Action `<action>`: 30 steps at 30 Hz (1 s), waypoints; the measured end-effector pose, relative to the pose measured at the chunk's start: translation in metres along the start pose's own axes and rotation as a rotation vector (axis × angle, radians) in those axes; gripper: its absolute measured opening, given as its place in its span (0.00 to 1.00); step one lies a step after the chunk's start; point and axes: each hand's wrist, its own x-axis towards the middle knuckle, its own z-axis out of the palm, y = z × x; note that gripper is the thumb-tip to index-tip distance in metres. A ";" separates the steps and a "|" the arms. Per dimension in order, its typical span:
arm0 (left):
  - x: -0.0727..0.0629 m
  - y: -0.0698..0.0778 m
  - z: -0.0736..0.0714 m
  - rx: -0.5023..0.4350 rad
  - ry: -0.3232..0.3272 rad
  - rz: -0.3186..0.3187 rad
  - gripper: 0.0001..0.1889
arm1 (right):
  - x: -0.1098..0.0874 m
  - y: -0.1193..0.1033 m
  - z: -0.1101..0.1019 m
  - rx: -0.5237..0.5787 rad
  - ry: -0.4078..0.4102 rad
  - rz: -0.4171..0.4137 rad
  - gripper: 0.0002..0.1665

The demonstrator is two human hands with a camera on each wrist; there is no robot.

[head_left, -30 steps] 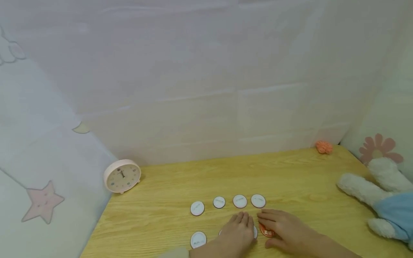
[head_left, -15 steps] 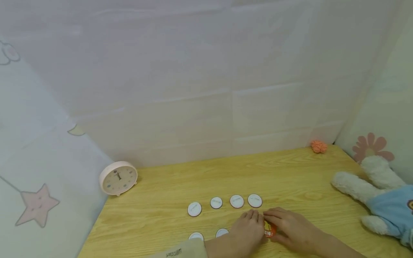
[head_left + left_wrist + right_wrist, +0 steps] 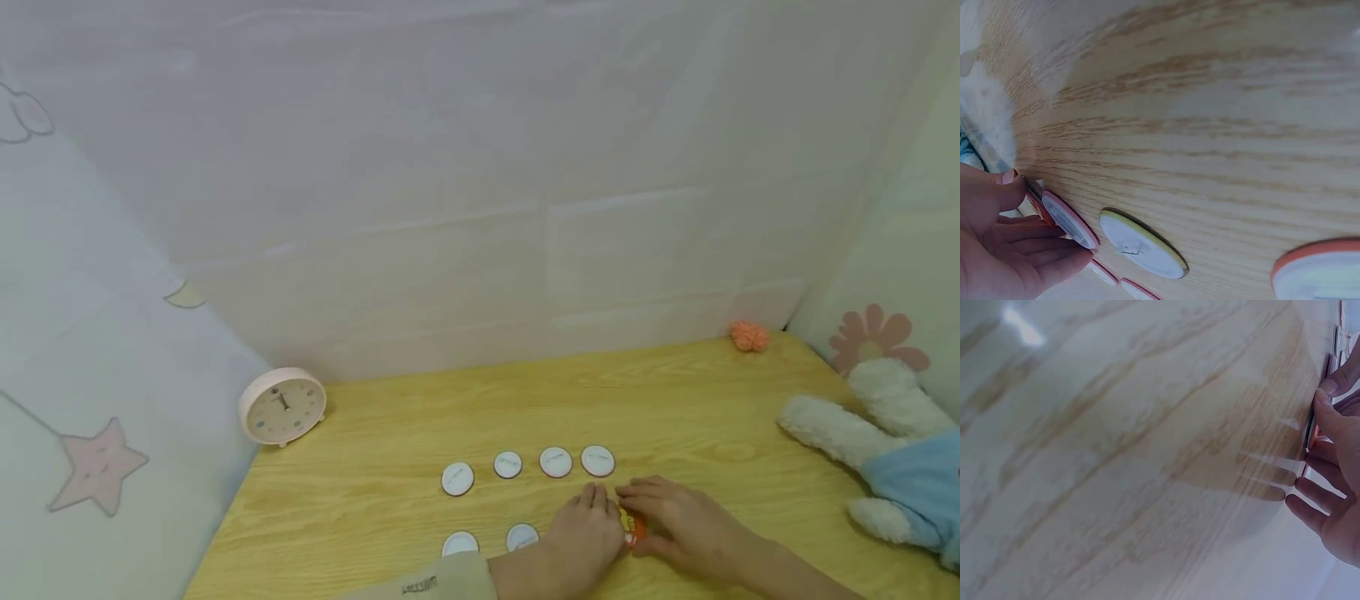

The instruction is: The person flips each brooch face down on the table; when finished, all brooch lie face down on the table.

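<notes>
An orange-red pin badge (image 3: 633,528) with a yellow print lies on the wooden table between my two hands, partly covered by them. My right hand (image 3: 690,525) grips it from the right, thumb at the near edge and fingers at the far side. From the left, my left hand (image 3: 579,537) holds the same badge; in the left wrist view its thumb is at one end and its fingers curve behind. Close by those fingers sits a pink-rimmed badge (image 3: 1071,222), white back up, hidden from the head view. Both thumb tips nearly meet in the right wrist view.
Several white-backed badges, such as the far right one (image 3: 597,460), form a row beyond my hands. Two more, including a near left badge (image 3: 461,544), lie left. A round clock (image 3: 283,407), an orange ornament (image 3: 749,336) and a plush toy (image 3: 832,433) stand around the edges.
My left hand has shifted right from the neighbouring white badge to the orange-red one. That badge has turned, and my right hand's fingers have closed in around it.
</notes>
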 end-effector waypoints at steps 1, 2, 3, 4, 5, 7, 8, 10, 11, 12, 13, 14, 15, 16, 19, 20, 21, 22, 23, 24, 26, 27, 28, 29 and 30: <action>0.000 0.000 0.000 0.007 0.002 -0.002 0.27 | 0.000 0.001 0.000 -0.001 0.000 0.000 0.35; 0.001 0.001 0.000 0.015 0.003 -0.001 0.27 | 0.000 0.001 0.000 0.002 -0.007 0.001 0.35; 0.001 0.001 0.001 0.023 -0.003 -0.001 0.27 | 0.000 0.002 -0.001 0.001 -0.016 -0.001 0.36; 0.000 0.001 0.001 0.034 -0.006 0.003 0.28 | 0.000 0.002 -0.001 -0.001 -0.023 -0.007 0.36; 0.000 0.001 0.002 0.044 -0.011 0.011 0.27 | 0.000 0.002 -0.001 -0.001 -0.028 -0.015 0.36; -0.002 0.001 0.002 0.068 -0.015 0.026 0.27 | 0.001 0.003 -0.001 -0.003 -0.032 -0.044 0.35; -0.003 0.001 0.003 0.078 -0.013 0.036 0.27 | 0.001 0.003 -0.002 -0.004 -0.032 -0.061 0.35; -0.004 0.000 0.004 0.103 -0.009 0.054 0.26 | 0.002 0.004 -0.002 -0.010 -0.019 -0.096 0.32; -0.004 0.000 0.004 0.114 -0.005 0.061 0.25 | 0.002 0.004 -0.003 -0.009 -0.016 -0.104 0.31; -0.005 0.000 0.005 0.128 0.000 0.066 0.25 | 0.003 0.004 -0.003 -0.011 -0.012 -0.110 0.29; -0.005 -0.001 0.005 0.140 0.005 0.072 0.25 | 0.003 0.004 -0.003 -0.009 -0.014 -0.105 0.28; -0.005 -0.001 0.006 0.150 0.016 0.076 0.25 | 0.004 0.004 -0.004 -0.005 -0.019 -0.096 0.27; -0.005 -0.001 0.006 0.160 0.024 0.082 0.25 | 0.004 0.004 -0.004 -0.005 -0.021 -0.086 0.25; -0.005 -0.002 0.006 0.165 0.034 0.085 0.25 | 0.004 0.004 -0.005 -0.005 -0.022 -0.077 0.25; -0.005 -0.002 0.006 0.165 0.060 0.088 0.25 | 0.005 0.003 -0.007 0.008 -0.007 -0.061 0.22; -0.005 -0.002 0.006 0.157 0.066 0.084 0.25 | 0.005 0.002 -0.006 0.015 0.010 -0.065 0.20; -0.005 -0.002 0.006 0.152 0.071 0.079 0.25 | 0.005 0.002 -0.006 0.022 0.034 -0.073 0.18; -0.005 -0.002 0.006 0.140 0.078 0.070 0.25 | 0.005 0.003 -0.004 0.034 0.061 -0.084 0.16; -0.005 -0.002 0.006 0.127 0.094 0.058 0.25 | 0.005 0.003 -0.003 0.047 0.094 -0.095 0.13; -0.005 -0.001 0.007 0.119 0.113 0.047 0.24 | 0.005 0.004 -0.001 0.057 0.133 -0.105 0.10; -0.005 -0.001 0.008 0.109 0.144 0.030 0.25 | 0.005 0.005 0.002 0.064 0.203 -0.130 0.07; -0.005 -0.001 0.009 0.105 0.161 0.022 0.25 | 0.005 0.006 0.004 0.064 0.234 -0.141 0.07; -0.004 -0.001 0.010 0.101 0.174 0.015 0.25 | 0.004 0.006 0.006 0.061 0.261 -0.151 0.06; -0.003 -0.001 0.010 0.101 0.188 0.009 0.26 | 0.004 0.007 0.007 0.057 0.282 -0.153 0.05; -0.003 -0.001 0.011 0.104 0.193 0.005 0.27 | 0.003 0.007 0.008 0.051 0.296 -0.153 0.05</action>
